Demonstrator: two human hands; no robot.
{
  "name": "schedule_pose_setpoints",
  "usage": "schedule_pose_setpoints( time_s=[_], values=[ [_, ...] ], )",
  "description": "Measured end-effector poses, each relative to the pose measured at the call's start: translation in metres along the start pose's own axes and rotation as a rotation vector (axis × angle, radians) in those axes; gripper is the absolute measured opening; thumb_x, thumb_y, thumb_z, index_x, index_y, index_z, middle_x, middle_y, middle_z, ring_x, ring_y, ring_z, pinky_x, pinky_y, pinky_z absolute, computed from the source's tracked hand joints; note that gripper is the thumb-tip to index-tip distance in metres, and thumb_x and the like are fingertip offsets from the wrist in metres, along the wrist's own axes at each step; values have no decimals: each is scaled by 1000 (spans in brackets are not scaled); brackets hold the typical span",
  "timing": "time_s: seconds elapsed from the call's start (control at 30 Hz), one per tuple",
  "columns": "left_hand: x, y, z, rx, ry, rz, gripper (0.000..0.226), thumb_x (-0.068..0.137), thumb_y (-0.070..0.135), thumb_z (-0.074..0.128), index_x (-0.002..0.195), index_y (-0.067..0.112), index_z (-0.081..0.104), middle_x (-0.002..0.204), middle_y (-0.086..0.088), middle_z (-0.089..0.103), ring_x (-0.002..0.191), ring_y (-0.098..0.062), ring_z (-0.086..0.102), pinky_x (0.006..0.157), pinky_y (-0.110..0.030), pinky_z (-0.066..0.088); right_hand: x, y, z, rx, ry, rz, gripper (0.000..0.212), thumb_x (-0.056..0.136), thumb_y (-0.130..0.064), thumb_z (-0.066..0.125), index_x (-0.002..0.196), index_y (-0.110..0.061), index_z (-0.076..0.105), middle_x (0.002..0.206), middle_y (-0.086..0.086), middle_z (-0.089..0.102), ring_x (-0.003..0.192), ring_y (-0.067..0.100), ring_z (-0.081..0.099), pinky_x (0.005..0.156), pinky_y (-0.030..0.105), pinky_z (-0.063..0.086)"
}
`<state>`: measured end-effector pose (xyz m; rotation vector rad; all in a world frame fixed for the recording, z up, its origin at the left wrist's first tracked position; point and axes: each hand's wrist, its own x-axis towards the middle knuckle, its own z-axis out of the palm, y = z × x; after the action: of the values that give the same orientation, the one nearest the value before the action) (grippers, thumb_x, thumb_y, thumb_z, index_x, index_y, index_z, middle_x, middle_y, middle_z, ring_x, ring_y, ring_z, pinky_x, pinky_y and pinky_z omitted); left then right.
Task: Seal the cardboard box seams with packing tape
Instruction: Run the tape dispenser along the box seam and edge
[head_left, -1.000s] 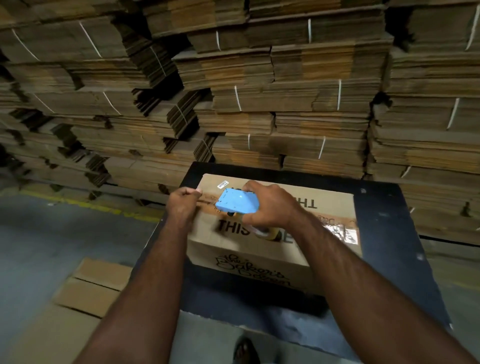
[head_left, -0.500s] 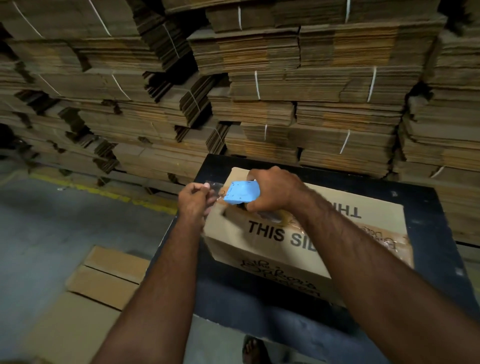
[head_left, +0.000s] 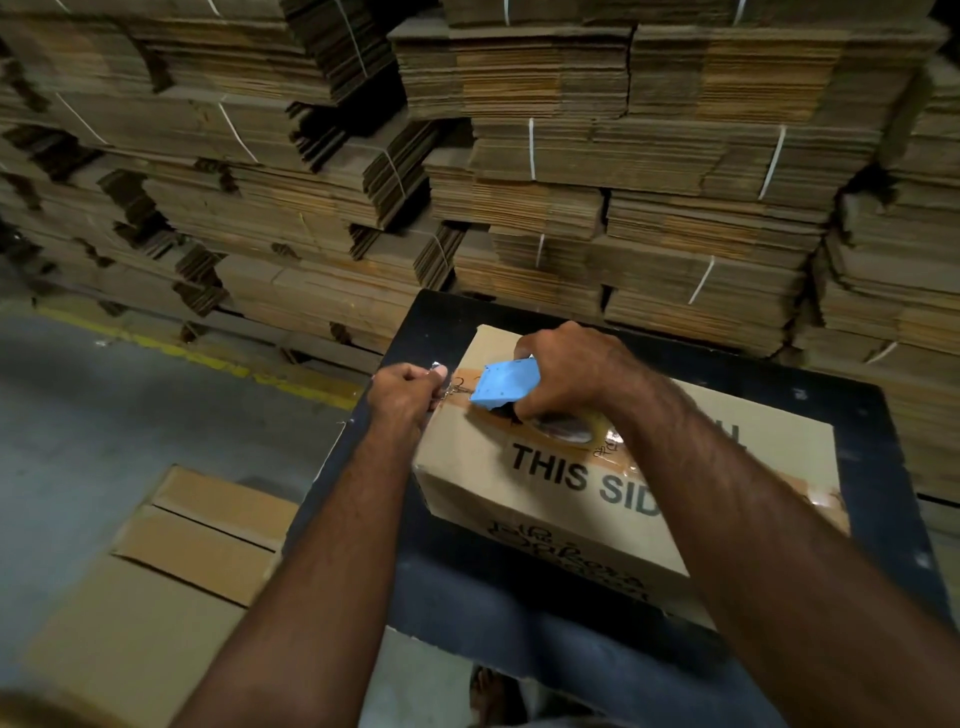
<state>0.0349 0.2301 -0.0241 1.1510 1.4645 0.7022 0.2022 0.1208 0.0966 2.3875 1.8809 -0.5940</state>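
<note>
The right hand (head_left: 566, 371) is wrapped tight around a blue tape dispenser (head_left: 503, 383), pressing it down on the top of the cardboard box (head_left: 561, 499) at the box's 10 o'clock corner. The left hand (head_left: 402, 392), just at 9 o'clock of the dispenser, has its fingers pinched closed on the loose end of the packing tape (head_left: 460, 397) over the box edge. The box sits on a black table (head_left: 857, 415), with strapped stacks of flat cardboard (head_left: 571, 156) at 12 o'clock and flattened cartons (head_left: 208, 525) on the floor at 8 o'clock.
</note>
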Motion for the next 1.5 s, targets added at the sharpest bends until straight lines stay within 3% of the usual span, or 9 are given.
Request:
schedule_pose_setpoints(
  time_s=[0.17,0.33,0.47,0.53,0.63,0.73,1.07,1.27,1.5],
  values=[
    [2,-6,-1,42,-29,-28,22,84,27,79,75,11,66,76,-11,72,69,-24,68,66,-42,60,2,-2,1,-14,-36,0,68,72,-54,78,130,-27,54,115,-2,60,99,16,53,74,35,42],
    [3,-2,-2,99,-91,-99,22,87,31,75,87,10,69,89,-11,73,80,-23,68,63,-35,53,4,-5,-1,-38,-78,9,66,73,-54,78,129,-26,55,114,-2,60,100,17,55,81,38,50],
    [4,-3,-13,313,-134,-131,68,76,63,73,130,24,59,128,-8,62,105,-31,63,74,-42,55,7,-10,0,-107,-88,8,64,73,-56,76,126,-26,57,111,-1,61,99,18,56,81,39,51],
    [0,-6,-20,450,-32,4,86,73,66,72,144,25,47,139,-9,54,120,-33,57,88,-46,54,8,-12,0,-127,-90,5,65,73,-58,75,126,-26,56,111,-1,60,99,19,56,80,38,50],
    [-18,6,-11,343,44,286,43,95,32,64,133,13,61,121,-5,66,110,-19,61,89,-31,48,7,-12,1,-114,-71,-2,64,74,-58,75,126,-25,56,110,0,60,98,18,56,82,39,51],
    [-36,10,5,363,-83,335,37,98,14,58,135,11,61,129,-7,66,120,-20,60,93,-20,41,6,-12,2,-108,-63,9,64,74,-58,75,126,-25,56,111,0,59,99,19,56,86,41,52],
    [-32,0,-6,749,-158,320,36,105,24,42,136,14,57,129,-16,64,118,-33,58,96,-38,46,1,-10,5,-129,-78,7,76,75,-58,74,139,-28,44,123,3,56,102,20,52,85,41,47],
    [-53,-22,0,761,-211,711,55,98,10,46,152,21,37,153,-6,45,141,-26,41,109,-40,43,5,-2,2,-79,-145,-19,80,74,-53,77,141,-42,35,122,-1,52,105,20,50,87,43,48],
    [-57,-33,0,938,-220,770,77,94,58,46,158,23,20,166,2,17,153,-14,12,117,-45,27,8,4,3,-115,-133,-72,75,74,-59,72,142,-42,45,121,-3,58,102,17,54,87,40,51]
  ],
)
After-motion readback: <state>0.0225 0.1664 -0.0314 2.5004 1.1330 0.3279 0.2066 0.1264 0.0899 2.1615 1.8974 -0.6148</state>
